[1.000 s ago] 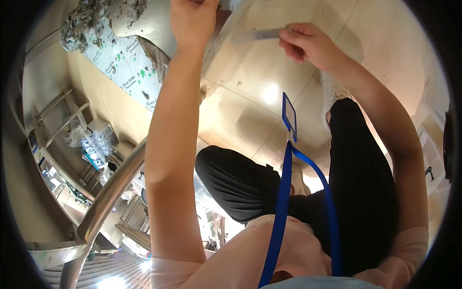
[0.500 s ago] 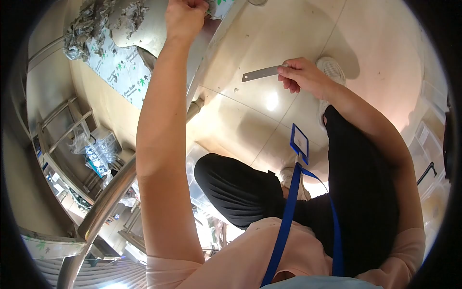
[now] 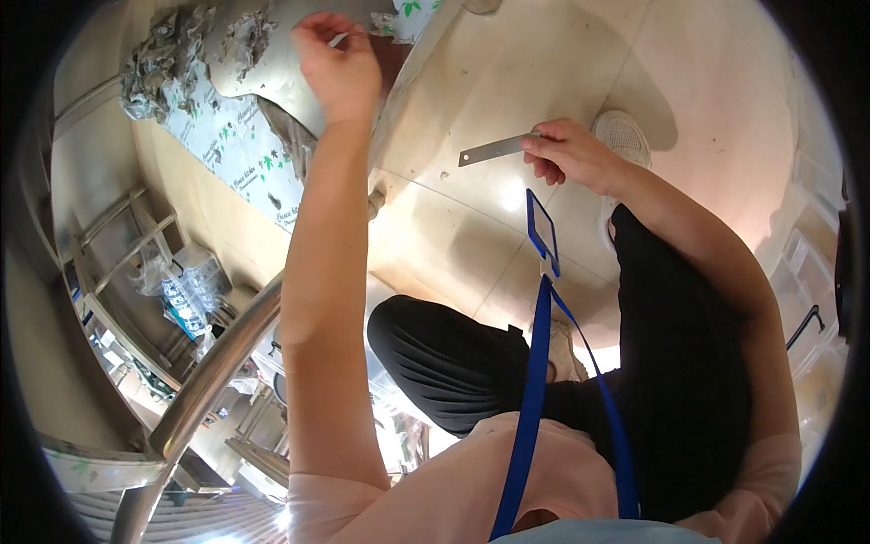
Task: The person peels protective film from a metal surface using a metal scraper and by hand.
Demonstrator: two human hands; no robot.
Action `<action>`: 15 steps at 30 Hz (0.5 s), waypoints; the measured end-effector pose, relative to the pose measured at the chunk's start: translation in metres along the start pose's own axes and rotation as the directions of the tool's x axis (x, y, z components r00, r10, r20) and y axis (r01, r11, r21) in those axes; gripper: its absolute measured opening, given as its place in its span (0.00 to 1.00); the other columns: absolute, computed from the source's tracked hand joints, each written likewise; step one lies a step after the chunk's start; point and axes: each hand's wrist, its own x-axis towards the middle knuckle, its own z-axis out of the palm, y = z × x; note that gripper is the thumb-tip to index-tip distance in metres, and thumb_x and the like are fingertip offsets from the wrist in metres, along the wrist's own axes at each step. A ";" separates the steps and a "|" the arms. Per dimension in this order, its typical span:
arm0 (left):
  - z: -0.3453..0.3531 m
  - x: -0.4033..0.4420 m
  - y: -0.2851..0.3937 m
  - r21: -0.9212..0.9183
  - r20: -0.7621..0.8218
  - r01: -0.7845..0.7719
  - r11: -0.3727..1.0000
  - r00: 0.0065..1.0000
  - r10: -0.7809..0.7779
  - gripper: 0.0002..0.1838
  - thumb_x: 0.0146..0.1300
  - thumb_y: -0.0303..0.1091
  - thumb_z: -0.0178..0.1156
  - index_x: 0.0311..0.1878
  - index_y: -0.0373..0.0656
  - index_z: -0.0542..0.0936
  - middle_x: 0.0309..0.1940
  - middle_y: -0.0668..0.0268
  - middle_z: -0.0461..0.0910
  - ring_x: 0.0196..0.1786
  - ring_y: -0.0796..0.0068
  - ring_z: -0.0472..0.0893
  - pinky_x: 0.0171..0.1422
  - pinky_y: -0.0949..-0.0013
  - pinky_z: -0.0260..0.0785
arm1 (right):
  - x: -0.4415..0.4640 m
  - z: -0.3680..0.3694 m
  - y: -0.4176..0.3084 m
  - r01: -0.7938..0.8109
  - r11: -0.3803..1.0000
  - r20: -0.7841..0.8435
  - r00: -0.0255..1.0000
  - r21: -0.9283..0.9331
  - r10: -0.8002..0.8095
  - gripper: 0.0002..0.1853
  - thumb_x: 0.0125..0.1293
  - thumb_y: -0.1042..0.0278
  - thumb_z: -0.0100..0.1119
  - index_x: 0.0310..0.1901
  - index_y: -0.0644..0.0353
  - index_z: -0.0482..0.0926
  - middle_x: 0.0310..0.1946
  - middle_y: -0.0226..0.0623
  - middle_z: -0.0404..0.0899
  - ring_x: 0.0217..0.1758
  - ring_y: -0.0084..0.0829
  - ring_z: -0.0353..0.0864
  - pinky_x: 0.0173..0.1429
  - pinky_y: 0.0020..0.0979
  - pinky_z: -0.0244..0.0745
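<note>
– Left hand (image 3: 340, 68) has dropped back from the top edge and turned; half a second ago it was bunched by the leaf-printed patch (image 3: 408, 18). Badge (image 3: 544, 234) swung a bit up and left too.

– Fingers there?

– Loosely curled, gap showing by the thumb. Can't tell whether the tips meet or pinch a scrap.

– And the right hand (image 3: 566, 154)?

– Barely moved, a touch lower. Fingers closed firmly around one end of the blade (image 3: 494, 152), a flat metal strip with a hole at its free end. It points left, upper middle of the frame, with tiled floor (image 3: 435, 218) behind it, apart from the metal panel (image 3: 267, 77).

– Film?

– Upper left. Printed film (image 3: 231, 140) lies on the panel, edge ragged; crumpled scraps (image 3: 159, 68) bunch at its left end. Bare metal shows between those and the left hand. The patch sits at the top, just right of that hand.

– So what's the change mean for the work?

– My read: brief gap between strokes or pulls. Blade's on nothing, left hand looks off the patch. Whether it touches the metal, can't tell. Panel's only part bare.
</note>
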 end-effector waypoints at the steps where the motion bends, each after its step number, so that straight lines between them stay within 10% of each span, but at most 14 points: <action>1: -0.001 -0.001 0.000 -0.040 0.012 0.097 0.994 0.995 -0.097 0.17 0.52 0.24 0.61 0.43 0.34 0.65 0.36 0.61 0.74 0.39 0.74 0.74 0.44 0.75 0.67 | -0.001 -0.001 0.001 0.009 1.000 -0.010 1.000 0.007 -0.009 0.15 0.64 0.61 0.49 0.28 0.65 0.74 0.19 0.33 0.73 0.18 0.20 0.70 0.23 0.22 0.67; 8: 0.008 0.011 0.007 0.284 0.308 -0.036 0.958 0.950 -0.055 0.19 0.49 0.17 0.53 0.46 0.36 0.64 0.24 0.62 0.74 0.27 0.71 0.75 0.33 0.73 0.68 | -0.002 0.000 0.003 0.001 1.000 -0.012 1.000 0.013 -0.001 0.15 0.64 0.61 0.49 0.28 0.65 0.73 0.19 0.33 0.73 0.18 0.20 0.70 0.23 0.21 0.67; 15: 0.000 -0.019 0.016 0.170 0.249 -0.047 0.984 0.968 0.003 0.17 0.53 0.27 0.62 0.42 0.35 0.66 0.34 0.59 0.77 0.33 0.73 0.77 0.40 0.73 0.69 | -0.001 0.002 0.004 -0.016 1.000 -0.012 1.000 0.011 0.016 0.13 0.65 0.61 0.49 0.29 0.62 0.73 0.18 0.28 0.70 0.19 0.18 0.69 0.24 0.20 0.65</action>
